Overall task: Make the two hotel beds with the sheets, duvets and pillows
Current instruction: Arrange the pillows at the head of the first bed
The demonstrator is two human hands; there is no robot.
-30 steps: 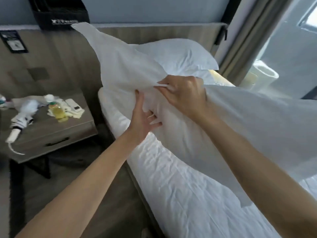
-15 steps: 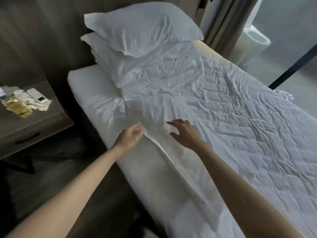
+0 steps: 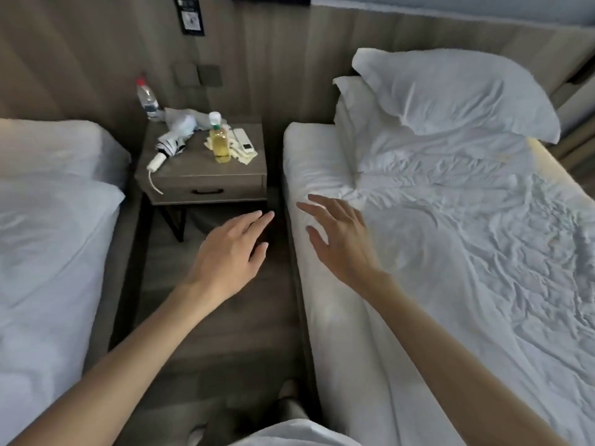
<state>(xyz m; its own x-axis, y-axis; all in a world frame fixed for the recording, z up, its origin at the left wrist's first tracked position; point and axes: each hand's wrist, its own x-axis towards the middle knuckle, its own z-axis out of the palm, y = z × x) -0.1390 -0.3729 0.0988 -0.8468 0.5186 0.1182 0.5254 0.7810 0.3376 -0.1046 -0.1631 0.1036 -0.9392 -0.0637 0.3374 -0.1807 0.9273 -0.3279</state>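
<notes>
Released sheet, left it wrinkled across right bed up to stacked pillows. Held left hand spread over aisle, right hand spread above bed edge, both empty. Likely needed smoothing, then duvet.

White pillows, white sheet; grey-brown nightstand; yellow bottle; black-white striped umbrella.

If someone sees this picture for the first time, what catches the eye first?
Probably the two bare hands, both open: the left hand above the floor between the beds, the right hand over the near edge of the right bed. Next, the stacked pillows at that bed's head and the cluttered nightstand between the beds.
</notes>
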